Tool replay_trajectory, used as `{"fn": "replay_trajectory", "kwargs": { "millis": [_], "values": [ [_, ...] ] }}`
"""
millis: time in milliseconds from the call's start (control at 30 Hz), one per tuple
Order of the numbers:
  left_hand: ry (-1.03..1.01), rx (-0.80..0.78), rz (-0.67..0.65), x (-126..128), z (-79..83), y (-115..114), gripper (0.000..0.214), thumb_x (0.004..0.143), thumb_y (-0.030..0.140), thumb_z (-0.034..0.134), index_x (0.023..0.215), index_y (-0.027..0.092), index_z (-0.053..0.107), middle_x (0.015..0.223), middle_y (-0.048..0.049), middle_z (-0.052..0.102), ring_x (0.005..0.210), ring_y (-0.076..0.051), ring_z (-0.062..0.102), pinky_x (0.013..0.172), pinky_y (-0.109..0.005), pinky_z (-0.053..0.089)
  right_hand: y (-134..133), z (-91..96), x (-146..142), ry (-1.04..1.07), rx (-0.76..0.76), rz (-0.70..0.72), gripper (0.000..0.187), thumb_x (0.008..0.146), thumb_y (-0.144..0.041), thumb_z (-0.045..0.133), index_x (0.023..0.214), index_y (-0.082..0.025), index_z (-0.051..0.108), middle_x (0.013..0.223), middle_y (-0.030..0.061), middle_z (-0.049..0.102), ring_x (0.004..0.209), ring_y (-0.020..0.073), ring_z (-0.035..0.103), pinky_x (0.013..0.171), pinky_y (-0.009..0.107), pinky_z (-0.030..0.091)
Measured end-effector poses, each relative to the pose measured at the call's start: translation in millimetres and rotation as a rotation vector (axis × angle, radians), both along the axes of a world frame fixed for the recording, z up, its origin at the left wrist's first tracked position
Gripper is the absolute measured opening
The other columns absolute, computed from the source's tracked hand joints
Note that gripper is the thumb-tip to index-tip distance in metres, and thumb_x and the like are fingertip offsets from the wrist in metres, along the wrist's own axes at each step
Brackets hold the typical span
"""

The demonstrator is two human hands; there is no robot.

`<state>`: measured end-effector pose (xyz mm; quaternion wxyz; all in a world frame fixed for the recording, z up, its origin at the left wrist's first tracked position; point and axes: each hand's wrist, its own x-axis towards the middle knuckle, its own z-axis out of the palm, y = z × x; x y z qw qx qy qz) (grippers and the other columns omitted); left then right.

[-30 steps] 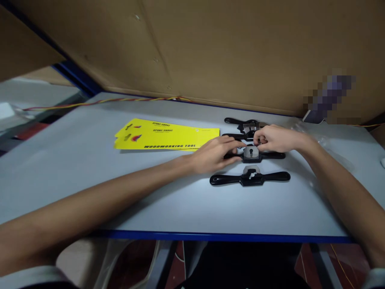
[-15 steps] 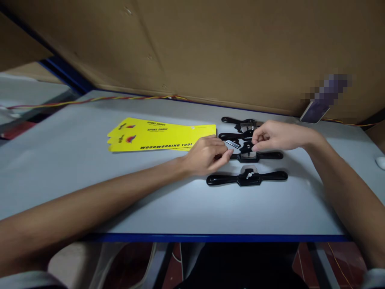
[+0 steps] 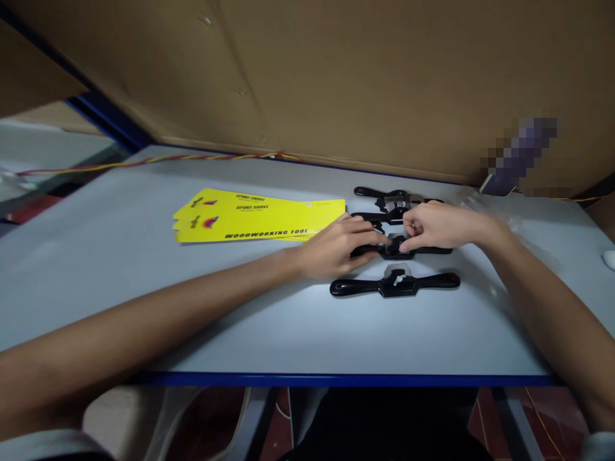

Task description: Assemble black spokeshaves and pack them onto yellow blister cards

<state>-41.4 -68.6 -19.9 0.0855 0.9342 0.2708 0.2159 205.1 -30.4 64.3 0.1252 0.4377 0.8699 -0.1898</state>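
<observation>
Several black spokeshaves lie one behind another on the table. My left hand [image 3: 339, 246] is closed on the left handle of the second-nearest spokeshave [image 3: 435, 250], its fingertips reaching toward the tool's middle. At that middle, my right hand [image 3: 437, 225] is pinched over a dark plate [image 3: 396, 243]; whatever is between its fingertips is hidden. In front of both hands is the nearest spokeshave [image 3: 353, 286], with a pale blade and a small screw at its centre. Behind them, partly covered by my right hand, are the rear spokeshaves [image 3: 368, 191].
Yellow printed cards [image 3: 259, 221] lie fanned to the left. A phone-like object [image 3: 500, 186], partly pixelated, leans on the cardboard wall [image 3: 336, 83] at the back right. Clear plastic film [image 3: 533, 246] rests beside my right forearm. Twisted wires [image 3: 192, 157] run along the back edge.
My left hand has moved right onto the spokeshave, and the shiny strip there no longer shows. My right hand has come down slightly to the spokeshave's middle. Plastic film now shows beside my right forearm.
</observation>
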Motion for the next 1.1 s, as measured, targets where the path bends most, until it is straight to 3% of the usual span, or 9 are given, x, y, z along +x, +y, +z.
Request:
{"fn": "replay_trajectory", "kwargs": {
  "millis": [100, 200, 333, 433, 667, 967, 1100],
  "values": [
    [-0.020, -0.002, -0.001, 0, -0.7, 0, 0.029, 0.106, 0.030, 0.054, 0.124, 0.021, 0.075, 0.100, -0.0079, 0.076, 0.094, -0.023, 0.067, 0.082, -0.036, 0.045, -1, -7.2, -4, 0.014, 0.006, 0.027, 0.040, 0.088, -0.057, 0.072, 0.077, -0.024, 0.053, 0.069, -0.0012, 0.055, 0.069, 0.0180, 0.049, 0.064, 0.033, 0.031],
    [-0.015, -0.008, -0.015, 0, -1.2, 1, 0.030, 0.107, 0.029, 0.053, 0.125, 0.023, 0.076, 0.104, -0.0080, 0.076, 0.097, -0.023, 0.067, 0.084, -0.036, 0.045, -1, -2.9, 1, 0.024, -0.005, -0.008, 0.040, 0.089, -0.061, 0.071, 0.082, -0.024, 0.057, 0.075, 0.0006, 0.060, 0.071, 0.0189, 0.052, 0.065, 0.033, 0.031],
    [0.060, 0.058, -0.017, -1, -0.8, 0, 0.038, 0.109, 0.024, 0.047, 0.135, 0.028, 0.074, 0.112, -0.0086, 0.076, 0.099, -0.024, 0.063, 0.086, -0.038, 0.043, 4, 8.9, 14, 0.034, 0.041, -0.081, 0.020, 0.093, -0.042, 0.066, 0.098, -0.022, 0.064, 0.090, 0.0043, 0.069, 0.078, 0.0200, 0.058, 0.068, 0.031, 0.035],
    [0.111, 0.141, -0.007, -3, -0.8, -2, 0.043, 0.108, 0.022, 0.047, 0.142, 0.029, 0.071, 0.113, -0.0097, 0.076, 0.097, -0.025, 0.060, 0.085, -0.038, 0.041, 8, 7.8, 19, -0.023, 0.007, -0.080, 0.023, 0.086, -0.034, 0.072, 0.105, -0.023, 0.067, 0.090, 0.0040, 0.071, 0.079, 0.0208, 0.061, 0.068, 0.031, 0.037],
    [0.092, 0.176, 0.042, -3, -4.9, -3, 0.039, 0.110, 0.030, 0.047, 0.140, 0.021, 0.070, 0.105, -0.0102, 0.077, 0.094, -0.024, 0.060, 0.086, -0.038, 0.044, 17, -4.3, 18, 0.050, -0.049, -0.017, 0.012, 0.087, -0.031, 0.070, 0.093, -0.021, 0.071, 0.090, 0.0046, 0.076, 0.078, 0.0189, 0.065, 0.071, 0.030, 0.042],
    [0.097, 0.173, 0.100, 0, -4.6, -3, 0.041, 0.111, 0.037, 0.048, 0.136, 0.016, 0.071, 0.096, -0.0108, 0.074, 0.093, -0.025, 0.066, 0.084, -0.038, 0.048, -3, 23.5, 5, 0.203, -0.057, -0.024, 0.019, 0.088, -0.036, 0.070, 0.081, -0.022, 0.081, 0.074, 0.0022, 0.077, 0.071, 0.0197, 0.068, 0.072, 0.032, 0.046],
    [0.096, 0.142, 0.090, 0, -3.9, -2, 0.039, 0.110, 0.038, 0.049, 0.128, 0.015, 0.076, 0.099, -0.0116, 0.074, 0.094, -0.025, 0.067, 0.083, -0.038, 0.047, -12, 22.5, -5, 0.208, -0.078, 0.040, 0.020, 0.091, -0.033, 0.069, 0.081, -0.020, 0.080, 0.074, 0.0033, 0.078, 0.068, 0.0182, 0.067, 0.069, 0.031, 0.045]
  ]
}}
